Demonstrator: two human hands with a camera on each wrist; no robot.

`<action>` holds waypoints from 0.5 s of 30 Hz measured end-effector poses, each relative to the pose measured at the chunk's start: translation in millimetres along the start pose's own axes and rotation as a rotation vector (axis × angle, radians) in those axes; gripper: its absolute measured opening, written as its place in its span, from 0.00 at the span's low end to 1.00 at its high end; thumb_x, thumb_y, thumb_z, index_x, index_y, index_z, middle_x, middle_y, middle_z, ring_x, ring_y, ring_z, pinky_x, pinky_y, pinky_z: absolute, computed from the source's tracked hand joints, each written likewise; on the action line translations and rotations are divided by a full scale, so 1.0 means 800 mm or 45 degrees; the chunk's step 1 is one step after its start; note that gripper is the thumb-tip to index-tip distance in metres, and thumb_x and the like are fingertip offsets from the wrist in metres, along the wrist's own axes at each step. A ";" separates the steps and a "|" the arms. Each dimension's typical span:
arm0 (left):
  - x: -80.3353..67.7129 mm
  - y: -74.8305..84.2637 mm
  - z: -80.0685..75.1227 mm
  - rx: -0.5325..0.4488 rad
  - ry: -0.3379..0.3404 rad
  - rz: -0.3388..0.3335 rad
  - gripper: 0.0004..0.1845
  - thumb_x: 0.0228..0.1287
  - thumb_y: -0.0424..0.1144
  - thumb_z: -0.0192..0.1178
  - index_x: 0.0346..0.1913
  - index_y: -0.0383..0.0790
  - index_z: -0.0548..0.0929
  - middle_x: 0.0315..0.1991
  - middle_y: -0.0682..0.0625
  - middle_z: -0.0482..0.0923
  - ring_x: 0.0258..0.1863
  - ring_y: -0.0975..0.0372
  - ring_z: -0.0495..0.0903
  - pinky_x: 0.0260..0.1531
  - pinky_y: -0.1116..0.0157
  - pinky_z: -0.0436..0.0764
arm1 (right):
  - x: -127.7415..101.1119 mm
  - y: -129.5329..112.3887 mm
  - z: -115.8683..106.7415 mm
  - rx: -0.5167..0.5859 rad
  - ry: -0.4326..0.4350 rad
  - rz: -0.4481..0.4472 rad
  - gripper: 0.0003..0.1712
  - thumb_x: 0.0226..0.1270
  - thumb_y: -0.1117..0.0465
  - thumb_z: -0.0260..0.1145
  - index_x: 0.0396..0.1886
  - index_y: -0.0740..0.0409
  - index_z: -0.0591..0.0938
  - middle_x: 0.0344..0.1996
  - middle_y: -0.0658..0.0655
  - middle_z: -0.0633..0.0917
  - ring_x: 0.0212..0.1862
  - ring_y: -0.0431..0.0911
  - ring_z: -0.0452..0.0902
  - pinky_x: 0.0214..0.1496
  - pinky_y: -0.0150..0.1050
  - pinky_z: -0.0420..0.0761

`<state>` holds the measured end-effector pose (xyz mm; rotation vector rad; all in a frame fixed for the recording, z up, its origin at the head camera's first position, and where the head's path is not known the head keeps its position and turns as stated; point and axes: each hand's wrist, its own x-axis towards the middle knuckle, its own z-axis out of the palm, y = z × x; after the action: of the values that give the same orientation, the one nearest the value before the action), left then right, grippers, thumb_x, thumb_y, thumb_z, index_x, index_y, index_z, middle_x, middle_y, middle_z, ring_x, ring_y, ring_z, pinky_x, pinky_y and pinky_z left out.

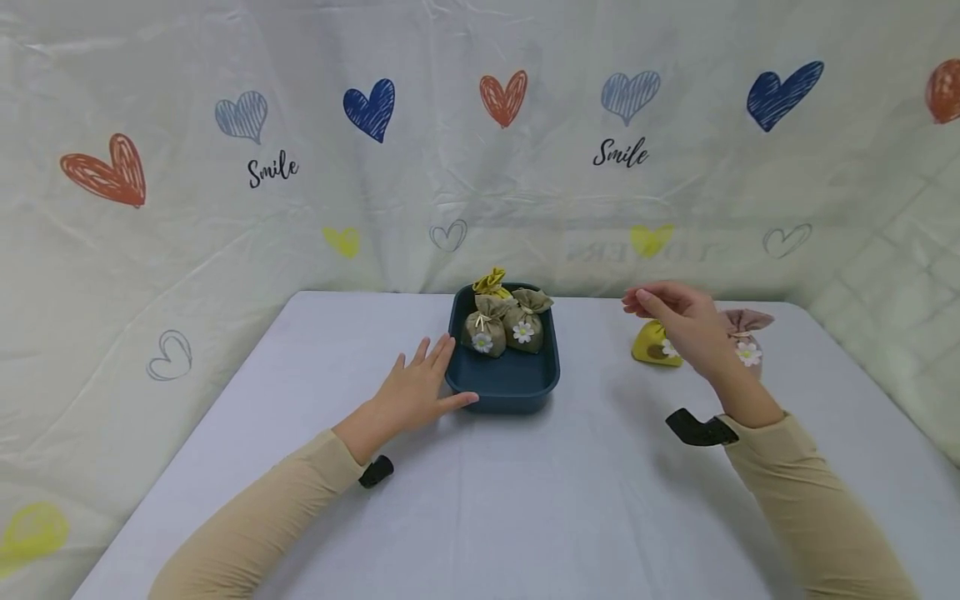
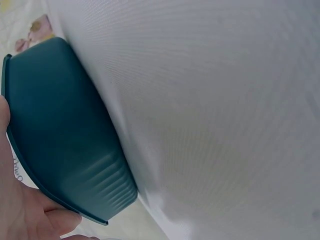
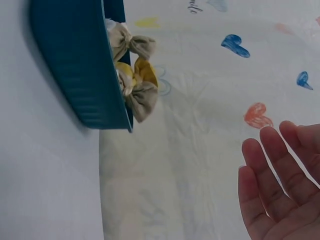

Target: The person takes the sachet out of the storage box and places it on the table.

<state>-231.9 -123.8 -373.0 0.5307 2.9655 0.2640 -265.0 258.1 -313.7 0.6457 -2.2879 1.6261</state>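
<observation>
Filling the tub (image 1: 502, 387) near the bench's (image 1: 555, 500) far edge seems underway — left grip (image 1: 412, 387) spread against it, right grip (image 1: 686, 325) loose, empty — next likely calling for a pinch on the yellow bag (image 1: 649, 351) toward the far-right corner.

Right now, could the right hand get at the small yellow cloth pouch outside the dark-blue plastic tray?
Probably yes: the empty right hand hovers close to that yellow pouch, nothing visible seems to block it, and the pinkish-brown cloth pouch stands to one side.

three pouches (image 1: 489, 327) in tray (image 1: 504, 385) | tray on table (image 1: 570, 500) | two pouches (image 1: 649, 343) right of tray
</observation>
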 end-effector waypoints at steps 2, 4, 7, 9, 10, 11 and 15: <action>-0.001 0.000 -0.001 0.000 0.004 -0.001 0.56 0.69 0.74 0.50 0.84 0.40 0.44 0.83 0.46 0.41 0.81 0.45 0.41 0.73 0.36 0.49 | 0.004 0.001 0.010 0.006 -0.012 -0.001 0.16 0.80 0.66 0.59 0.51 0.78 0.80 0.41 0.43 0.87 0.44 0.35 0.84 0.49 0.25 0.81; 0.000 0.000 -0.002 0.001 0.000 -0.003 0.56 0.69 0.74 0.50 0.84 0.40 0.44 0.83 0.46 0.41 0.81 0.44 0.41 0.73 0.36 0.49 | 0.006 0.003 0.022 0.028 -0.022 -0.003 0.15 0.80 0.66 0.59 0.51 0.77 0.81 0.41 0.45 0.88 0.44 0.35 0.84 0.49 0.26 0.81; 0.000 0.000 -0.002 -0.009 -0.005 -0.001 0.56 0.69 0.74 0.50 0.84 0.40 0.44 0.83 0.46 0.41 0.81 0.45 0.41 0.73 0.36 0.49 | 0.009 0.003 0.038 0.040 -0.052 0.018 0.15 0.81 0.66 0.59 0.51 0.77 0.81 0.42 0.50 0.88 0.44 0.36 0.84 0.49 0.27 0.81; 0.001 0.000 -0.002 -0.009 -0.011 -0.003 0.56 0.69 0.74 0.50 0.84 0.40 0.44 0.83 0.46 0.40 0.81 0.45 0.41 0.73 0.36 0.49 | 0.012 0.003 0.049 0.044 -0.065 0.041 0.15 0.81 0.65 0.59 0.52 0.77 0.81 0.44 0.56 0.88 0.44 0.36 0.84 0.50 0.27 0.82; 0.001 0.000 -0.001 -0.008 -0.007 -0.001 0.56 0.69 0.74 0.50 0.84 0.40 0.44 0.83 0.46 0.41 0.81 0.45 0.41 0.73 0.36 0.49 | 0.013 0.003 0.054 0.052 -0.070 0.051 0.16 0.81 0.65 0.59 0.52 0.78 0.81 0.45 0.60 0.87 0.44 0.36 0.84 0.50 0.28 0.82; 0.001 0.000 -0.001 -0.006 -0.009 -0.004 0.56 0.69 0.74 0.50 0.84 0.40 0.44 0.83 0.46 0.41 0.81 0.45 0.41 0.73 0.36 0.49 | 0.015 0.003 0.058 0.055 -0.076 0.063 0.17 0.81 0.64 0.58 0.53 0.78 0.80 0.46 0.63 0.87 0.44 0.36 0.84 0.50 0.28 0.81; 0.001 0.000 -0.001 -0.004 -0.003 -0.004 0.56 0.69 0.74 0.50 0.84 0.40 0.44 0.83 0.46 0.41 0.81 0.45 0.41 0.73 0.36 0.49 | 0.022 0.004 0.074 0.080 -0.087 0.103 0.17 0.81 0.63 0.58 0.54 0.77 0.81 0.49 0.71 0.84 0.44 0.36 0.84 0.50 0.28 0.82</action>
<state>-232.3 -123.4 -372.4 0.5258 2.9628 0.2679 -279.2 199.7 -328.9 0.6402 -2.3481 1.7442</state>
